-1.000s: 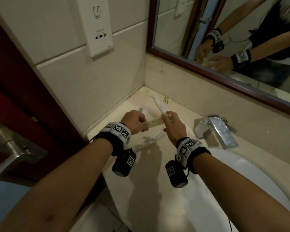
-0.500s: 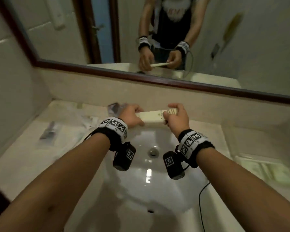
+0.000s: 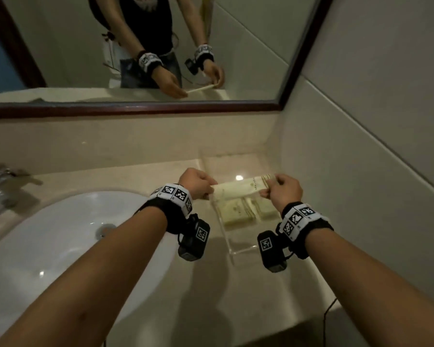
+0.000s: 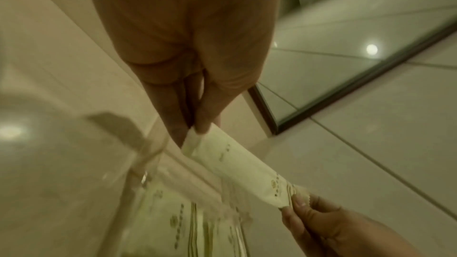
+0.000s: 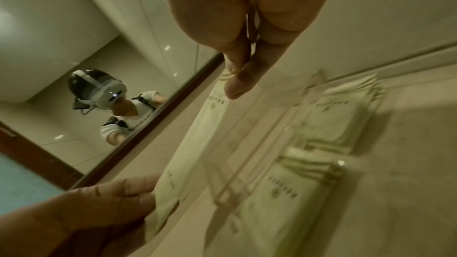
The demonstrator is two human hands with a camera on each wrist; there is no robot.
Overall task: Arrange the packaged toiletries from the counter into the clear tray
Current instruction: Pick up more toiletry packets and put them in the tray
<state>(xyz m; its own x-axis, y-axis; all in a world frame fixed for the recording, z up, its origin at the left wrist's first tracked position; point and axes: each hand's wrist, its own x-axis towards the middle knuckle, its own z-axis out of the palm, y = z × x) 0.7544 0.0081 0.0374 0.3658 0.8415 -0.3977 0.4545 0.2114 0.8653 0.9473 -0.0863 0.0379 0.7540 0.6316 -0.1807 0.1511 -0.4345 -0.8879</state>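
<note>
Both hands hold one long, flat, cream-coloured sachet (image 3: 241, 187) printed with small dark lettering and thin stripes at one end, stretched level between them. The left hand (image 3: 194, 182) has its fingers curled, and in the left wrist view its thumb and fingertips (image 4: 204, 122) pinch the plain end of the packet. The right hand (image 3: 285, 190) is likewise curled, its thumb and forefinger nipping the striped, crimped end, as the right wrist view shows. The sachet hangs just above the far part of a clear acrylic tray (image 3: 232, 249) with low transparent walls, which sits on the beige stone counter (image 3: 211, 296) in the corner by the side wall; the packet is not yet lying in it. Inside the tray, nearer the person, two stacks of smaller cream sachets (image 3: 236, 212) lie side by side, each of several packets with the same print; the exact number in each stack cannot be told. The hands and the held sachet hide part of the tray's far half. To the left of the tray is one white oval basin (image 3: 60, 241) set into the counter with a metal drain, and beyond it one chrome tap (image 3: 0, 186). A dark-framed wall mirror (image 3: 135, 110) runs above the backsplash and reflects the person's forearms with the packet between them.
</note>
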